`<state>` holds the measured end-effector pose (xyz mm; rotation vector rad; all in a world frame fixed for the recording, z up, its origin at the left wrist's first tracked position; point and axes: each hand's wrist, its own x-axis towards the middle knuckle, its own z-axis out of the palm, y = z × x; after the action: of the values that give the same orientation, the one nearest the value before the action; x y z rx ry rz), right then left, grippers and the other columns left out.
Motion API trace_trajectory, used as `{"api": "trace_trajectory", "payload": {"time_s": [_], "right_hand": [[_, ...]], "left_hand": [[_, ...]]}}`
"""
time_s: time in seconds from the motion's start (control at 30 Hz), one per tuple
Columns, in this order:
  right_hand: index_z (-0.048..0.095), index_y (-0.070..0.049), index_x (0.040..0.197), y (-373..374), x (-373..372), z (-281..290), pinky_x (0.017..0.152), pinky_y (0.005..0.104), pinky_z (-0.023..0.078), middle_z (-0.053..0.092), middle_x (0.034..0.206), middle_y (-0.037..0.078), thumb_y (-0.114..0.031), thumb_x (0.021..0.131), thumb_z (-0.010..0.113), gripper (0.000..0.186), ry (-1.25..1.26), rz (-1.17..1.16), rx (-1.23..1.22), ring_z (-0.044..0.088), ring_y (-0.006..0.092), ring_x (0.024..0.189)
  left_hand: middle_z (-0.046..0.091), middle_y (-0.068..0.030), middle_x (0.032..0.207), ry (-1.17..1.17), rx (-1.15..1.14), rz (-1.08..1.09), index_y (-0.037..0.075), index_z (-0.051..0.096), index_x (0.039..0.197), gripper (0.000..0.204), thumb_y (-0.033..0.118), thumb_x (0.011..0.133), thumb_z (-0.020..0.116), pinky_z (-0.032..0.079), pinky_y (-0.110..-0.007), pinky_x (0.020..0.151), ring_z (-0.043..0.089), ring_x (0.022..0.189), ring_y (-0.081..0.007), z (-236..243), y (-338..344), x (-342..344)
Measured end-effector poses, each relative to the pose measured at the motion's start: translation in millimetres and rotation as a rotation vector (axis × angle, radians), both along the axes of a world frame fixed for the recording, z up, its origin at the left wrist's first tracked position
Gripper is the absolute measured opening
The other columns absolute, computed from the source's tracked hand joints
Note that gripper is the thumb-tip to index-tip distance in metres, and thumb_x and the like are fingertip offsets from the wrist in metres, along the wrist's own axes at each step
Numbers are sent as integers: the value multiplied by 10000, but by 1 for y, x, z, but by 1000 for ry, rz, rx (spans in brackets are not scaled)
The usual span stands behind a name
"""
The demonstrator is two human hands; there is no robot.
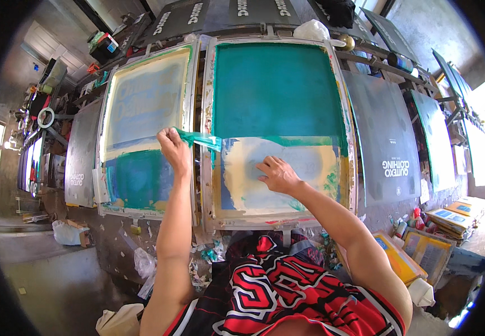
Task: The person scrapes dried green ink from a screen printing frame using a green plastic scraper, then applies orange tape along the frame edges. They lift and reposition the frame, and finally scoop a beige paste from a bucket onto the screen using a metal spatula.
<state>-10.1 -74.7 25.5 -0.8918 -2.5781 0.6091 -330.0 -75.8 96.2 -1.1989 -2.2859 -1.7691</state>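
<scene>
In front of me lies a screen-printing frame (pixel 350 112). Its upper part is covered with a teal sheet (pixel 276 89), and its lower part is bare cream mesh (pixel 239 173) with blue and green edges. My left hand (pixel 173 147) is closed in a pinch on one end of a strip of green-tinted tape (pixel 202 139). The strip stretches right, its far end meeting the left edge of the mesh. My right hand (pixel 278 175) is over the cream mesh, fingers apart and slightly bent, with nothing visible in them.
A second screen frame (pixel 189 106), partly teal, lies on the left. Dark printed panels (pixel 374 134) rest on both sides and behind. A white plastic bag (pixel 311 30) sits at the far edge. Scraps (pixel 197 267) litter the floor; yellow-edged frames (pixel 399 257) lie at lower right.
</scene>
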Motion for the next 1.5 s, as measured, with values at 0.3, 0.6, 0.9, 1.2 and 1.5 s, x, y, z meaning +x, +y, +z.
{"api": "trace_trajectory", "payload": {"time_s": [0.3,0.6,0.9,1.2,1.5], "right_hand": [[645,-69,1166,0,-2,-1,939,468,512,596,1123,148,-221,858,762,362,-19,4,-32,606,347,1088],[691,-43,957,10,29,-5,789,445,568,629,933,122,-91,880,695,92,200,-216,104,658,330,912],[703,-29,963,60,53,6,786,409,563,615,950,97,-117,838,763,164,21,-183,267,648,289,914],[612,-17,883,80,55,1,779,434,586,593,935,119,-41,840,635,55,-214,-32,307,649,287,935],[641,-43,874,97,78,14,731,416,606,621,960,121,-54,861,644,17,-91,189,288,685,301,936]], "left_hand": [[509,-66,900,-267,389,-400,31,425,1117,112,142,1125,421,493,-345,833,556,847,-166,79,-24,21],[584,-112,1035,-271,-147,-518,26,610,1134,421,432,1065,523,453,-364,837,575,945,-207,53,-39,72],[610,-63,916,-379,-231,-451,23,646,978,303,321,1027,667,432,-326,765,536,831,-160,31,-33,96],[608,-49,930,-481,-207,-470,13,649,948,241,239,1031,662,428,-295,743,545,836,-151,29,-31,104],[712,-88,1002,-977,-209,-629,52,620,970,83,125,1007,633,509,-315,846,657,912,-170,25,-31,109]]}}
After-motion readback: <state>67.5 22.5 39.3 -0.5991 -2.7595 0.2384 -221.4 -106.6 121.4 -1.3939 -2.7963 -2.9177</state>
